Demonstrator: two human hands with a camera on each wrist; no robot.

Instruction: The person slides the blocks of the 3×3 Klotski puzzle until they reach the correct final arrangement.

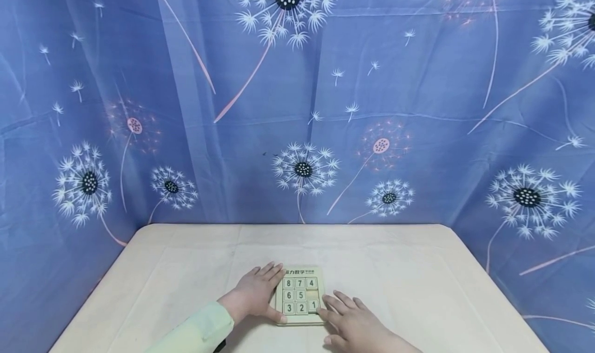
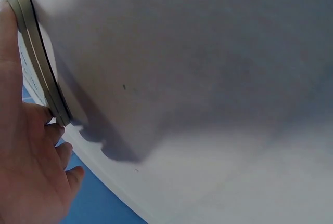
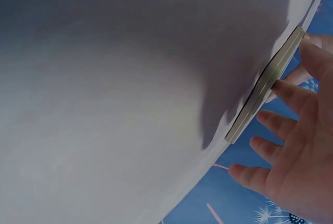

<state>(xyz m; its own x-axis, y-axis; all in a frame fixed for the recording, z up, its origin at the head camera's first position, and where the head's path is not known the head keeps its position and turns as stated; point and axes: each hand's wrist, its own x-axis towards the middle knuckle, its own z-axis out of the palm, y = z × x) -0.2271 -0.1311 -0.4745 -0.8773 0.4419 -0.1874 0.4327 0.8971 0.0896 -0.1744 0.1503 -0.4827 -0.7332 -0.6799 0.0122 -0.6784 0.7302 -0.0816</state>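
A cream sliding number puzzle (image 1: 302, 320) lies flat on the table, its rows reading 8 7 4, then 6 5 and a vacant slot on the right, then 3 2 1. The tile numbered 1 (image 1: 313, 305) sits a little higher than the 2 beside it, with a dark gap under it. My left hand (image 1: 257, 293) holds the puzzle's left side, thumb at the lower corner and fingers by the upper one. In the right wrist view, the puzzle's edge (image 3: 250, 107) shows beside my right hand (image 1: 355, 324), whose extended index finger touches near the 1 tile's lower right corner.
The pale table (image 1: 395, 260) extends around the puzzle on all sides. Behind and beside it hangs a blue curtain (image 1: 251, 162) printed with dandelions. A light green sleeve (image 1: 197, 330) covers my left forearm.
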